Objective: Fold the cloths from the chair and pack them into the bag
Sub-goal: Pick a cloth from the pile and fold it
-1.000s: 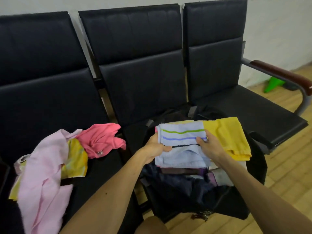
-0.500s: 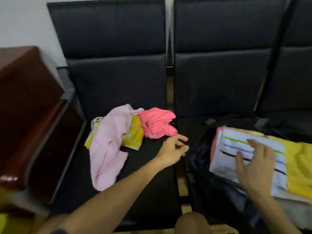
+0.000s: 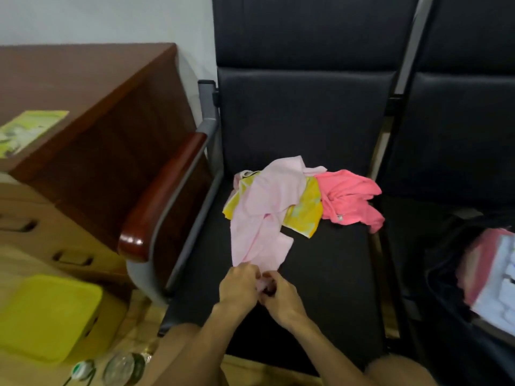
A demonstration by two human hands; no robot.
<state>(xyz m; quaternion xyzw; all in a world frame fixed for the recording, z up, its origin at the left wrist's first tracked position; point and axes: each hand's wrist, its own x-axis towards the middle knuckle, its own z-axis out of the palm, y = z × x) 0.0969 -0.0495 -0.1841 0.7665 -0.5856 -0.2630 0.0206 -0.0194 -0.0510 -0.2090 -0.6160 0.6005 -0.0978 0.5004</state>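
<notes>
- Closest in: left hand (image 3: 239, 285) and right hand (image 3: 282, 297) side by side, fingers curled, pinching the near hem of the pink cloth (image 3: 264, 213).
- Probably light, limp and sagging; best taken at two corners.
- Beyond the grip: draped over a yellow cloth (image 3: 305, 218), beside a coral cloth (image 3: 348, 199), on a black padded seat (image 3: 320, 274).
- Right of the grip: bag (image 3: 443, 263), part filled. Left: armrest (image 3: 164, 190), desk (image 3: 83, 101).

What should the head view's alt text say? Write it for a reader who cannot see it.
The left hand and right hand pinch the near end of a pale pink cloth lying on a black chair seat, over a yellow cloth and beside a coral cloth. At the right edge, a black bag holds folded cloths.
</notes>
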